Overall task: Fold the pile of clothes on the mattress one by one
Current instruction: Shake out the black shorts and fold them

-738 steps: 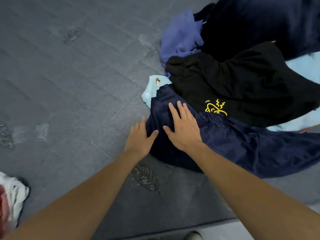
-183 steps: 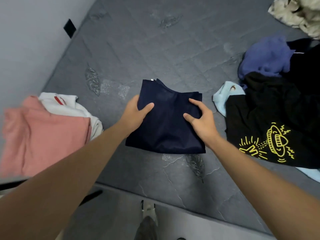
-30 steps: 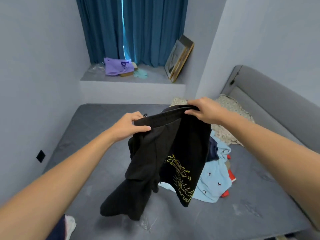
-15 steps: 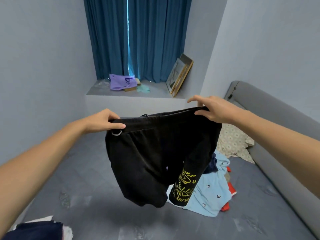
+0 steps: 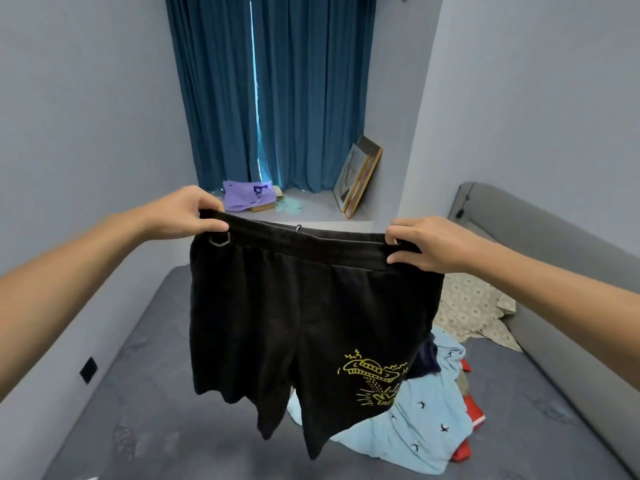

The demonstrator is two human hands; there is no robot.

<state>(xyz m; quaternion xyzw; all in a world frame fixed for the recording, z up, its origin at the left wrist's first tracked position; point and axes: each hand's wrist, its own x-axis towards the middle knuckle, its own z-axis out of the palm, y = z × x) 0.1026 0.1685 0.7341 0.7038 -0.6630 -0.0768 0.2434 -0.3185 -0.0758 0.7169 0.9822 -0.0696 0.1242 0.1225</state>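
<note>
Room: pale grey-blue walls (image 5: pixel 519 98); deep teal pleated curtains (image 5: pixel 304 91) at the far end, a bright slit of light between them.
Mattress: grey quilted mattress (image 5: pixel 145 393) fills the floor of the view, running from the near edge to a raised ledge under the curtains.
Headboard: grey padded headboard (image 5: pixel 540 244) along the right side.
Shorts: black soft-fabric shorts with an elastic waistband (image 5: pixel 277 323), held up in the air above the mattress, spread wide at the waist, both legs hanging free. Yellow line drawing (image 5: pixel 374 379) on the leg to the right. A small metal ring (image 5: pixel 219 238) hangs at the waistband near the left corner.
Pile: crumpled clothes on the mattress behind and right of the shorts, partly hidden by them. Uppermost is a light blue garment printed with small dark birds (image 5: pixel 415 427); a dark navy piece (image 5: pixel 427 358) and red fabric (image 5: pixel 462 452) show at its edges.
Cushion: beige patterned pillow (image 5: pixel 471 306) against the headboard, just beyond the pile.
Ledge items: framed pictures (image 5: pixel 358 178) leaning on the wall; a flat lilac bag with dark lettering (image 5: pixel 247 195).
Left hand (image 5: pixel 183 216): fingers curled over the waistband's left corner, thumb pinching from below.
Right hand (image 5: pixel 426 244): fingers and thumb gripping the waistband's right corner.
Wall plate: small black square (image 5: pixel 87 370) low on the left wall.
</note>
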